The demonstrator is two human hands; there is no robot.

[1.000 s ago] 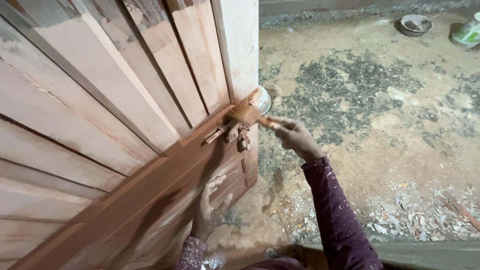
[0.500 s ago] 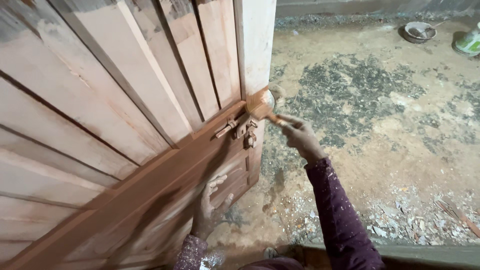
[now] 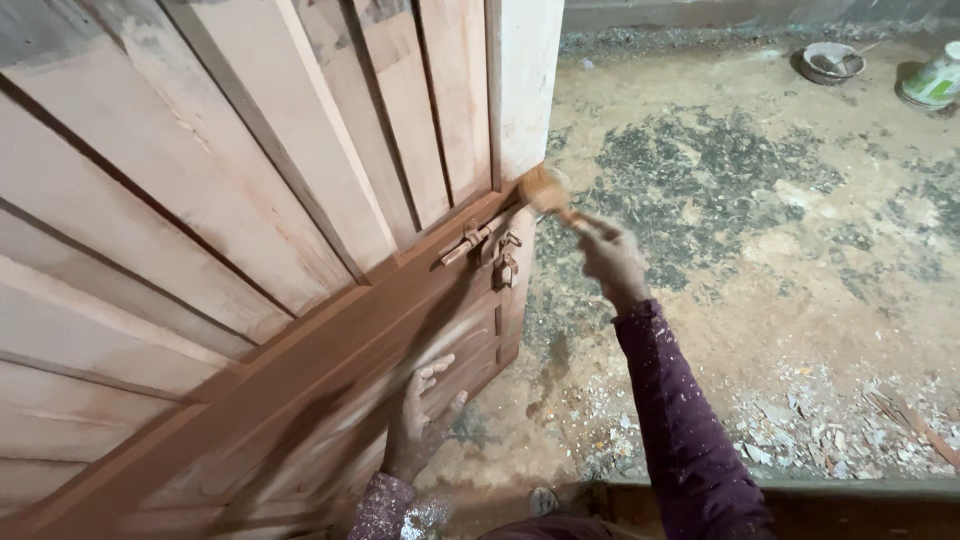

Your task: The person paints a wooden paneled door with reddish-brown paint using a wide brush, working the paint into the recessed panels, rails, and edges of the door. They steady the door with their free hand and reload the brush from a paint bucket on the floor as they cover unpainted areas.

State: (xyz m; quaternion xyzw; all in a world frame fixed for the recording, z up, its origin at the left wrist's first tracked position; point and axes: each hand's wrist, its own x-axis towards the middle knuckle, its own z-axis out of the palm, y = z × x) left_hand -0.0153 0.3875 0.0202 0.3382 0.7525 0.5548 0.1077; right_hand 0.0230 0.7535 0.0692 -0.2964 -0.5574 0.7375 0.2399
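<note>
- The right hand (image 3: 612, 262) is closing around the thin handle of a paintbrush (image 3: 548, 190), fingers wrapped tight on it, and holding the bristle end against the outer edge of the wooden door (image 3: 300, 330), level with the latch.
- The brush head is blurring a little, so how much stain it is carrying cannot be told.
- The left hand (image 3: 420, 420) is lying flat on the lower, darker panel of the door, fingers spread and pressed to the wood, holding nothing.
- A metal latch (image 3: 478, 240) is sitting on the cross rail just left of the brush, with a small hasp hanging beside it near the door's edge.
- The upper boards are looking pale and bare; the lower part is looking reddish-brown, as if coated.
- The brush is likely light and easy to steer: a stiff handle with soft bristles that bend under pressure. Gripping low on the handle, as the hand is doing, seems the sensible hold; wet stain could be making it slippery.
- The door is probably heavy and rigid, and it may swing, so a flat palm on the panel is a fair way of steadying it.
- The rough floor (image 3: 760, 260) is showing dust and chips, with a bowl (image 3: 828, 62) and a pale container (image 3: 935, 80) well apart at the far side.
</note>
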